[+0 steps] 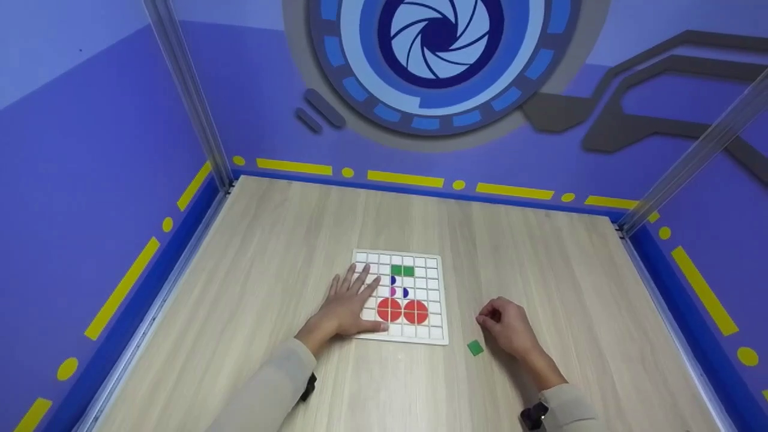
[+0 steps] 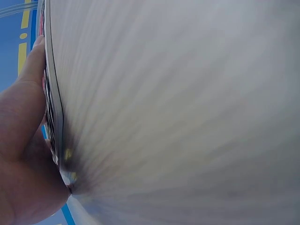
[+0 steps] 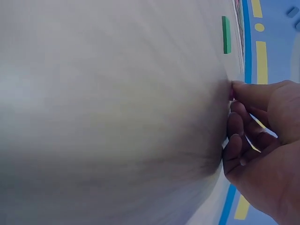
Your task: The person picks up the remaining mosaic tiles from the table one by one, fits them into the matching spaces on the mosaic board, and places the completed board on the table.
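Observation:
A white gridded board (image 1: 433,279) lies on the table, with flat coloured pieces in its squares. My left hand (image 1: 345,308) rests with spread fingers over the board's left side, its thumb along the lower part. On the board are two green squares (image 1: 402,270), two red circles (image 1: 389,310) made of quarter pieces, two dark blue half-circles (image 1: 406,293) and a pink half-circle (image 1: 393,291). Right of the board, my right hand (image 1: 510,327) is low at the tabletop, thumb and finger pinching a small pinkish-red piece (image 3: 231,93), mostly hidden. A loose green square (image 1: 475,348) lies beside that hand.
The pale wooden table (image 1: 288,228) is bounded by blue-purple panels (image 1: 252,108) at the back and both sides. Metal posts (image 1: 192,90) stand at the back corners. Dark devices (image 1: 534,414) are strapped at both wrists.

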A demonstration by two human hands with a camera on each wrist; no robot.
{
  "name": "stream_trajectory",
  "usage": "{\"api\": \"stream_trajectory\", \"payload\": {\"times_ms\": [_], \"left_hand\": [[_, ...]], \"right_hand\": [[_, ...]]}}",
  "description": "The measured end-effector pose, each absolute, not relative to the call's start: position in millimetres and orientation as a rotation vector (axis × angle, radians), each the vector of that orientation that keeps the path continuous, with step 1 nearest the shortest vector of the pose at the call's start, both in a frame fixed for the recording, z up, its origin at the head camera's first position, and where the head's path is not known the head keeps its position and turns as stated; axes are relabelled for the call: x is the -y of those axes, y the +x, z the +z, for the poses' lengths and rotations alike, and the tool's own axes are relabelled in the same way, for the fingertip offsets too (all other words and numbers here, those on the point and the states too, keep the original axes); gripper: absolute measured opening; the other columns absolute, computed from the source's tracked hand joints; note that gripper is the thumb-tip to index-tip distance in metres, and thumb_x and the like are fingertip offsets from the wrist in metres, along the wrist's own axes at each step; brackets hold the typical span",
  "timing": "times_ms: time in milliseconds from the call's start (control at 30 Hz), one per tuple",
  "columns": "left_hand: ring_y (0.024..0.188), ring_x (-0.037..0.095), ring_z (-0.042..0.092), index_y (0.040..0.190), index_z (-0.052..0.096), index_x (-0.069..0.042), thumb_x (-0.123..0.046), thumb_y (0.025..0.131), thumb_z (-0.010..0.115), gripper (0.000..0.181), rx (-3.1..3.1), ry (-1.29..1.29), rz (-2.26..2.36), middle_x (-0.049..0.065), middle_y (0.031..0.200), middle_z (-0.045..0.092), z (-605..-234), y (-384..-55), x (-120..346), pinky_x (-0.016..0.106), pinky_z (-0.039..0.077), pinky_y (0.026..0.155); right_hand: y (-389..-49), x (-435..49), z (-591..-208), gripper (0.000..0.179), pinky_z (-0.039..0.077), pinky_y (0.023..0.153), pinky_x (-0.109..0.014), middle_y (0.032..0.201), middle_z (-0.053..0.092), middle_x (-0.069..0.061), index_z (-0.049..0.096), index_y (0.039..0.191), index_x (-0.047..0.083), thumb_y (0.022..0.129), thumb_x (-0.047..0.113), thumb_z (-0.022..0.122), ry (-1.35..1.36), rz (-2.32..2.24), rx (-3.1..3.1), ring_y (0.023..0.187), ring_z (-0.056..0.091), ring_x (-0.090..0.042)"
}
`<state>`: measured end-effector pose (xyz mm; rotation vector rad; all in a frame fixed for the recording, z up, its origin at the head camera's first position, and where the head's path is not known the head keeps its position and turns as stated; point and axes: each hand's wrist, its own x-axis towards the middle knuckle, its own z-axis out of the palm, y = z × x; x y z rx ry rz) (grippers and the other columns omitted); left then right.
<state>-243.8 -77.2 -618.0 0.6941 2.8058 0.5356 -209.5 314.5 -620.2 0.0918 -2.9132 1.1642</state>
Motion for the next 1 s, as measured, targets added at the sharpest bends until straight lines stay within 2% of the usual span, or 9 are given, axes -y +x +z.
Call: {"api": "stream_trajectory", "payload": {"times_ms": [200, 467, 833, 1000], "left_hand": [[0.163, 0.042, -0.004, 0.171, 0.024, -0.018, -0.079, 0.087, 0.066, 0.112, -2.806, 0.69, 0.526, 0.013, 0.178, 0.005, -618.5, -242.0, 76.3, 0.066, 0.004, 0.127], [0.163, 0.042, -0.004, 0.171, 0.024, -0.019, -0.079, 0.088, 0.066, 0.111, -2.806, 0.685, 0.522, 0.012, 0.178, 0.004, -619.6, -241.9, 76.6, 0.066, 0.003, 0.127], [0.162, 0.044, -0.001, 0.17, 0.026, -0.016, -0.077, 0.088, 0.067, 0.11, -2.817, 0.706, 0.526, 0.014, 0.178, 0.007, -615.0, -242.6, 80.0, 0.068, 0.004, 0.126], [0.162, 0.043, -0.003, 0.17, 0.025, -0.017, -0.078, 0.088, 0.067, 0.111, -2.809, 0.692, 0.534, 0.013, 0.178, 0.006, -613.6, -241.9, 77.9, 0.067, 0.003, 0.126]], "right_hand": [[-207.3, -314.4, -621.1, 0.004, 0.049, 0.072, -0.028, 0.091, 0.065, -0.001, 0.073, 0.097, 0.006, 0.097, 0.005, 0.077, 0.104, 1.128, 2.931, 0.085, 0.057, -0.017], [-202.2, -322.3, -619.2, 0.009, 0.051, 0.07, -0.025, 0.092, 0.067, 0.003, 0.078, 0.098, 0.013, 0.094, 0.006, 0.081, 0.15, 1.126, 2.934, 0.084, 0.059, -0.016], [-202.8, -316.2, -619.0, 0.018, 0.051, 0.069, -0.026, 0.09, 0.067, 0.002, 0.079, 0.096, 0.011, 0.092, -0.006, 0.076, 0.259, 1.017, 2.898, 0.08, 0.057, -0.014], [-200.8, -315.8, -616.9, 0.016, 0.051, 0.07, -0.025, 0.09, 0.065, 0.005, 0.079, 0.098, 0.013, 0.093, -0.002, 0.078, 0.252, 0.993, 2.921, 0.081, 0.057, -0.014]]}}
